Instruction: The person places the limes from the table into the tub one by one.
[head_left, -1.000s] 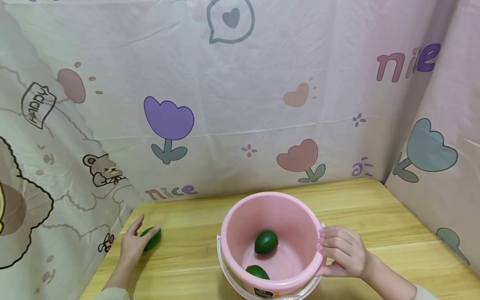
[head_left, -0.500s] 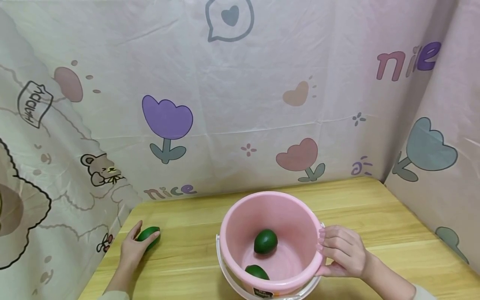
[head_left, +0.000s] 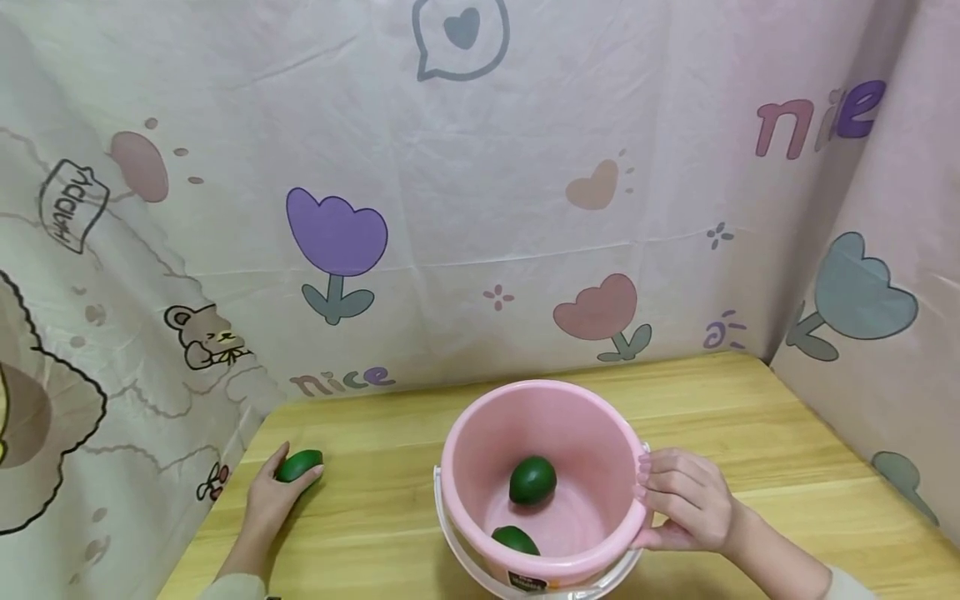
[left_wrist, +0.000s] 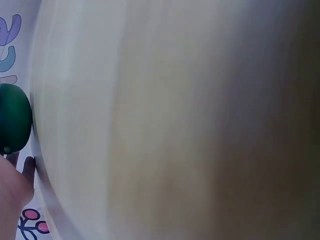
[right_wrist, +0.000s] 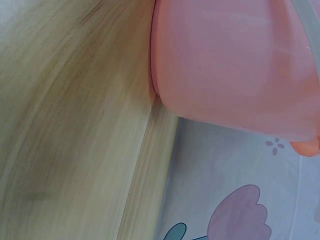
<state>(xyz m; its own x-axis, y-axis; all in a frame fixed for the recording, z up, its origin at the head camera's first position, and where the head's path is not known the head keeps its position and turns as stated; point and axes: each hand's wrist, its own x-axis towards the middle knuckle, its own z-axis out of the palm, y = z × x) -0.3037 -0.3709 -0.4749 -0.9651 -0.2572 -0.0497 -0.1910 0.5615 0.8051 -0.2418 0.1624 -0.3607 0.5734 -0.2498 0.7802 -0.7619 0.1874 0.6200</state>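
Observation:
At the left of the table in the head view, my left hand (head_left: 272, 498) holds a dark green lime (head_left: 301, 465) between thumb and fingers. The same lime (left_wrist: 14, 119) shows at the left edge of the left wrist view, low over or on the wood; I cannot tell which. A pink bucket (head_left: 542, 392) stands upright at the table's front middle. Two more limes lie inside it, one lime (head_left: 533, 481) near the centre and another lime (head_left: 516, 540) partly hidden by the front rim. My right hand (head_left: 686, 502) grips the bucket's right rim, fingertips over the edge.
The wooden table (head_left: 375, 500) reaches back to a patterned cloth (head_left: 480, 208) that hangs behind and along both sides. The bucket's white handle (head_left: 457, 546) hangs down around its front.
My left hand has closed around the lime, its thumb and fingers drawing in from a looser spread. My right hand and the bucket have stayed in place.

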